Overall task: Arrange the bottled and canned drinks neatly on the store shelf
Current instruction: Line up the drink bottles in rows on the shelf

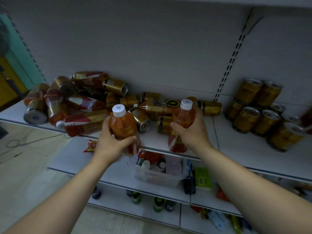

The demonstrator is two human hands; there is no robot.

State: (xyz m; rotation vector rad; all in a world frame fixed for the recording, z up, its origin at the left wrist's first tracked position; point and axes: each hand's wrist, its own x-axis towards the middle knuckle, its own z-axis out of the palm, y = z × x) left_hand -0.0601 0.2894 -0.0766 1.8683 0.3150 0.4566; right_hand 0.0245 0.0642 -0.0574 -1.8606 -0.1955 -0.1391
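On the lower shelf a clear bin (157,177) holds a few small bottles and packets. Up on the drinks shelf (234,144), each of the two bottles being handled is full of orange-brown drink under a white cap. The left hand (111,143) is wrapped round the left bottle (122,125), fingers curled across its front, holding it upright at the shelf's front edge. The right hand (192,132) grips the right bottle (184,115) the same way, just beside it along that edge; I can't tell whether either base rests on the shelf. Behind and to the left of the hands a pile (81,102) of toppled bottles and gold cans fills the back left corner. Upright cans (263,114) stand grouped towards the right end, well apart from both hands.
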